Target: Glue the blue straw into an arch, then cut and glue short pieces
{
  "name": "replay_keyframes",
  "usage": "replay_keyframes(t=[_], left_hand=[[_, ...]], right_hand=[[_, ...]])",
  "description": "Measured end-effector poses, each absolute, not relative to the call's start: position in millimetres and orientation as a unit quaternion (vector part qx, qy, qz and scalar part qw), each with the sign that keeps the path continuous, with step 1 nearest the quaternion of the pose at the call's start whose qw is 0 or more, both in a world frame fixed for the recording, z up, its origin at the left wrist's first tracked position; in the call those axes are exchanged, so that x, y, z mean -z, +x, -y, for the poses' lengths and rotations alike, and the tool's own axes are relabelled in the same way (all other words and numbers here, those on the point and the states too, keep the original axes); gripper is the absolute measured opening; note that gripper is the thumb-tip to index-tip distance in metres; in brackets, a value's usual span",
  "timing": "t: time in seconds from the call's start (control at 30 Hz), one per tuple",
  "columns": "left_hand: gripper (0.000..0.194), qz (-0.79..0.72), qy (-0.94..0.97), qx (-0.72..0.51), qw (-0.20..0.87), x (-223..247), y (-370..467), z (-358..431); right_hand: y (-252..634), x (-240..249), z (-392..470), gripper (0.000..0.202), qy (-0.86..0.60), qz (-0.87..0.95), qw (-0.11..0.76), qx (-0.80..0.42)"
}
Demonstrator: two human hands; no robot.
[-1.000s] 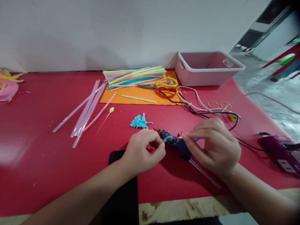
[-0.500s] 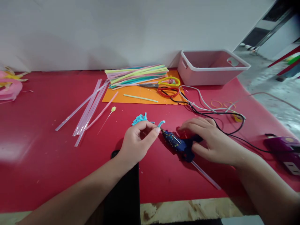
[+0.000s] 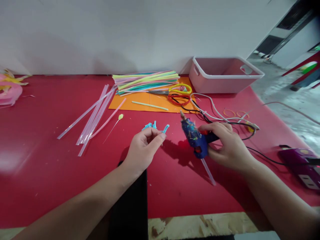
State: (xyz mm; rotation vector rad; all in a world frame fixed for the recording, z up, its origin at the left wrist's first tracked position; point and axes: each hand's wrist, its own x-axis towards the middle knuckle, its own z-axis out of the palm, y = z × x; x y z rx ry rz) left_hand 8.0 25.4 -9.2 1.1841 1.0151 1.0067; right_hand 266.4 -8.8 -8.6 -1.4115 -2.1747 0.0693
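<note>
Between the thumb and fingers of my left hand (image 3: 143, 148) is pinched a short light-blue piece of pipe cleaner (image 3: 165, 128), its end sticking up. Just behind that hand lies a small pile of similar blue pieces (image 3: 147, 126), partly covered by my fingers. My right hand (image 3: 227, 146) is wrapped around the handle of a dark blue glue gun (image 3: 195, 138), raised off the table with its nozzle pointing up and away. A clear glue stick (image 3: 208, 172) sticks out of its rear. Nozzle and blue piece are apart.
Clear glue sticks (image 3: 93, 115) and a thin wire with a yellow-green tip (image 3: 120, 116) lie left. Behind are many coloured pipe cleaners (image 3: 150, 80), scissors (image 3: 180, 89) and orange paper (image 3: 120, 101). A pink bin (image 3: 225, 83), tangled cords (image 3: 212, 116) and a purple power strip (image 3: 300, 163) stand right.
My right hand has closed round the glue gun and lifted it from the table, swinging the nozzle upward. My left hand has drawn the blue piece slightly left, away from the nozzle.
</note>
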Motion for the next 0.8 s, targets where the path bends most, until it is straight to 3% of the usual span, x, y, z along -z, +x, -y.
replay_keyframes(t=[0.1, 0.23, 0.8], left_hand=[[0.022, -0.439, 0.512, -0.432, 0.599, 9.4, 7.8, -25.8], [0.020, -0.429, 0.526, -0.430, 0.595, 7.8, 7.5, -24.7], [0.014, -0.388, 0.564, -0.417, 0.598, 4.5, 8.3, -21.0]], right_hand=[[265.9, 7.9, 12.3, 0.025, -0.488, 0.806, 0.331, -0.056], [263.0, 9.2, 14.6, 0.002, -0.437, 0.827, 0.342, -0.086], [258.0, 11.1, 12.4, 0.009, -0.413, 0.852, 0.297, -0.127]])
